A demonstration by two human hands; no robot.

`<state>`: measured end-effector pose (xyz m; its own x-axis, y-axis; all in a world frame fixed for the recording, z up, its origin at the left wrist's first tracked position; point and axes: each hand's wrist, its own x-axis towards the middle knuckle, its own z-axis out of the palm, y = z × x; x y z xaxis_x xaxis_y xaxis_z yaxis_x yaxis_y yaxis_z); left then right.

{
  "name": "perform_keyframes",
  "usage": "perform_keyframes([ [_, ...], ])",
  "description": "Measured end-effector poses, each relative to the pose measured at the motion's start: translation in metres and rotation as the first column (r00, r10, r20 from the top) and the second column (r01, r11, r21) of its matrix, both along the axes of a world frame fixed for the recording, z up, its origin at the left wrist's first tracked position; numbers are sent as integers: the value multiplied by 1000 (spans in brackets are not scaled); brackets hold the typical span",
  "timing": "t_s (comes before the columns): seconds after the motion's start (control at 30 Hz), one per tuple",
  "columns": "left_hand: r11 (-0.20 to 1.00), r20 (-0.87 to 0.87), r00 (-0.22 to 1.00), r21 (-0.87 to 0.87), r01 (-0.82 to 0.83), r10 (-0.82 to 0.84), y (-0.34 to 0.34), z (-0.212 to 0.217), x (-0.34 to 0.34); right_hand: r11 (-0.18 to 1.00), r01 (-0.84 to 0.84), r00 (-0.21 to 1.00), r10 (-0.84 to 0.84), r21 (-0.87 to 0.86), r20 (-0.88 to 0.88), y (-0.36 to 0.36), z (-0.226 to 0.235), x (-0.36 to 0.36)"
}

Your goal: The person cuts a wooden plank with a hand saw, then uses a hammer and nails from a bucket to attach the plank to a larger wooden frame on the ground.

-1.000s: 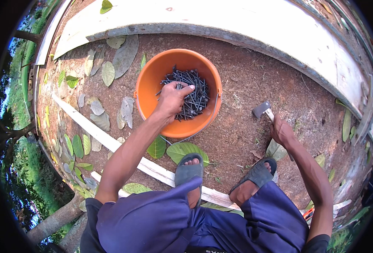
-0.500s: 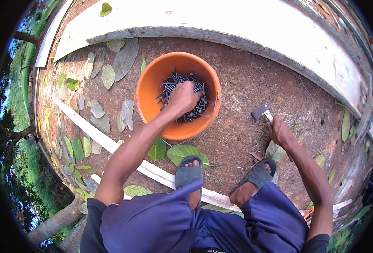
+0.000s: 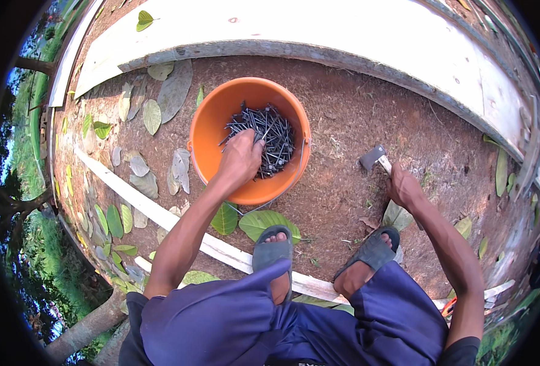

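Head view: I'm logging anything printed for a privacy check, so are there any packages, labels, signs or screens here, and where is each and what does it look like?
None can be made out.
The only container is a round orange bucket of dark nails on the bare soil; no label shows on it.
The left hand reaches into it; the right hand grips a hammer.
The long pale boards look unmarked.

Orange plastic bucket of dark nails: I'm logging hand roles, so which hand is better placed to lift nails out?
Left hand: it's inside the orange plastic bucket, on the nails. Right hand grips a hammer.
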<state>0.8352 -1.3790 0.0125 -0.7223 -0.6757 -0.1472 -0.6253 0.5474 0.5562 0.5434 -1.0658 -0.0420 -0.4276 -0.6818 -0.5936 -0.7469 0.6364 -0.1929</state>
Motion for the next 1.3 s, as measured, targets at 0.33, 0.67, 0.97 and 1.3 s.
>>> perform_keyframes([
  [0.33, 904, -38, 990, 402, 142, -138, -25, 47, 1, 998, -37, 999, 36, -60, -23, 16, -20, -9],
  [0.67, 430, -40, 998, 903, 15, 50, -10, 18, -12, 991, -24, 1000, 24, -131, 2, 11, -11, -5],
  [0.97, 250, 0, 995, 968, -25, 97, -16, 6, -28, 995, -8, 1000, 7, -99, -12, 11, -13, -4],
  [1.3, 358, 116, 982, 919, -162, 147, -10, -11, -44, 998, 12, 1000, -12, -64, -2, 7, -8, -2],
])
